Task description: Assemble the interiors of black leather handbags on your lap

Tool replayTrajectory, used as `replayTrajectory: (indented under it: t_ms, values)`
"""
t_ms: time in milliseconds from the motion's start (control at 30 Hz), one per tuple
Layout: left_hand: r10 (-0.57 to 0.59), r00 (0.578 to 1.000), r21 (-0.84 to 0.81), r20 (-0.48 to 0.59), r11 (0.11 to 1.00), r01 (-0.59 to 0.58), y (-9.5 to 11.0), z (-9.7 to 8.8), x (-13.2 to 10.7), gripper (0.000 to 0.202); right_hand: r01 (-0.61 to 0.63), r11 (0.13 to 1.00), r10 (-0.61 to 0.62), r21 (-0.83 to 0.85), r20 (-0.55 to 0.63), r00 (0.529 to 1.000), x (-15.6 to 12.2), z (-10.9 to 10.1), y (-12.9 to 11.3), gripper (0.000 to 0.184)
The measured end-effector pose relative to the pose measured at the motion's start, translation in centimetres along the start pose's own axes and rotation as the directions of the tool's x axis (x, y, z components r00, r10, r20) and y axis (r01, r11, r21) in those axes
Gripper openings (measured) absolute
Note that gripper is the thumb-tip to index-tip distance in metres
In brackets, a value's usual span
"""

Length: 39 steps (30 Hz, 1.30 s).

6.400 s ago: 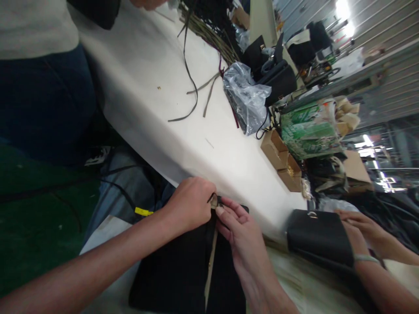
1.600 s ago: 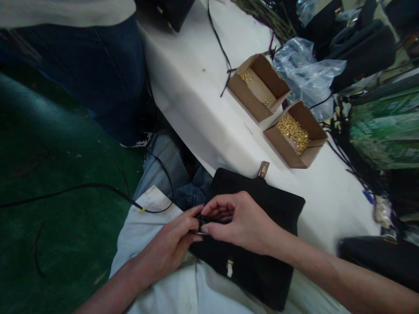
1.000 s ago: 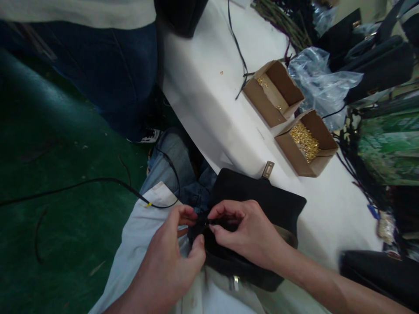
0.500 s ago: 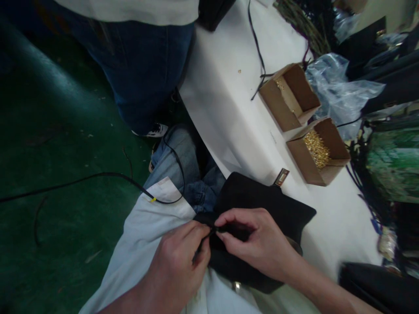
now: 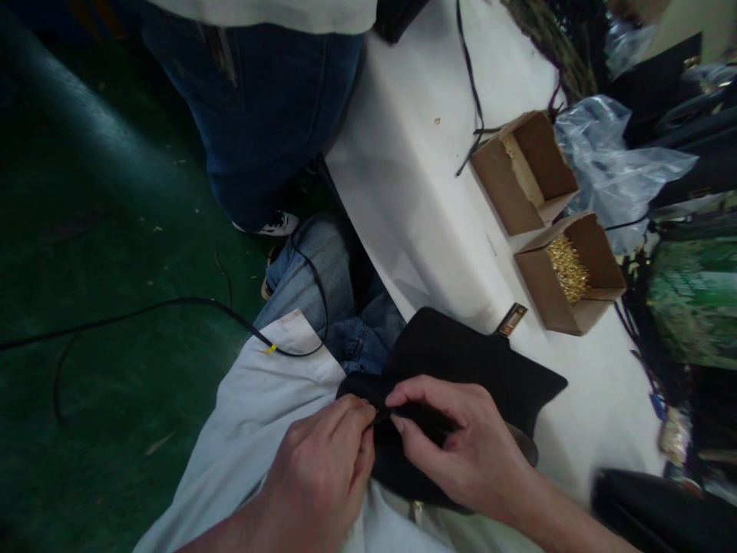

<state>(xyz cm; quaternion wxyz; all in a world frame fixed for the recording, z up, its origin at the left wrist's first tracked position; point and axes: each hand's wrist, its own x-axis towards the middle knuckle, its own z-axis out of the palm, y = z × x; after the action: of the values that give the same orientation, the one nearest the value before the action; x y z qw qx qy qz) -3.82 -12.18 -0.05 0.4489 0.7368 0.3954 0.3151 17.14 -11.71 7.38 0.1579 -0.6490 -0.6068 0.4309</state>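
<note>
A black handbag (image 5: 461,357) lies across my lap and the table's edge, its flap spread out, with a metal clasp plate (image 5: 512,319) at the flap's edge. Over the bag, my left hand (image 5: 331,461) is closed, its fingertips pinching a thin black strap (image 5: 381,418). My right hand (image 5: 461,438) faces it, thumb and forefinger closed around the same dark strap a short way to the right. Dark material against the dark bag hides the exact end of the strap. Part of the bag's lower body is covered by my right hand.
Two cardboard boxes stand on the white table (image 5: 403,177); the nearer box (image 5: 546,288) holds small gold-coloured fittings. Behind them lies a clear plastic bag (image 5: 610,169). A person in jeans (image 5: 270,115) stands at upper left. A black cord (image 5: 173,302) with a yellow tag crosses my lap.
The view has shifted slightly, so the boxes and table appear farther right. My hands remain together at the strap, with the fingertips a little farther apart.
</note>
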Motion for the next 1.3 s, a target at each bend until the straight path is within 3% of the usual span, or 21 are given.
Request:
replayTrajectory:
  t_ms: [300, 633, 933, 1100, 1300]
  values:
    - [0.002, 1.000, 0.023, 0.009, 1.000, -0.002, -0.2, 0.1, -0.6, 0.028, -0.003, 1.000, 0.003, 0.009, 0.006, 1.000, -0.2, -0.1, 0.1, 0.023]
    - [-0.034, 0.999, -0.039, 0.012, 0.999, 0.034, -0.5, 0.2, -0.8, 0.026, 0.197, 0.979, -0.195, -0.043, 0.042, 0.980, 0.1, -0.1, 0.1, 0.028]
    - [0.038, 0.999, -0.009, -0.003, 0.999, -0.038, 0.0, -0.5, -0.5, 0.023, 0.247, 0.965, -0.242, -0.089, 0.062, 0.968, -0.3, -0.1, -0.4, 0.024]
    - [-0.075, 0.997, -0.103, 0.035, 0.992, 0.078, 0.0, -0.7, -0.1, 0.022, 0.269, 0.956, -0.253, -0.116, 0.132, 0.958, -0.1, -0.5, -0.9, 0.025]
    - [-0.164, 0.984, -0.164, 0.074, 0.971, 0.174, -0.1, -1.1, 1.6, 0.021, 0.226, 0.953, -0.206, -0.203, 0.117, 0.972, -0.2, -0.7, -1.5, 0.026]
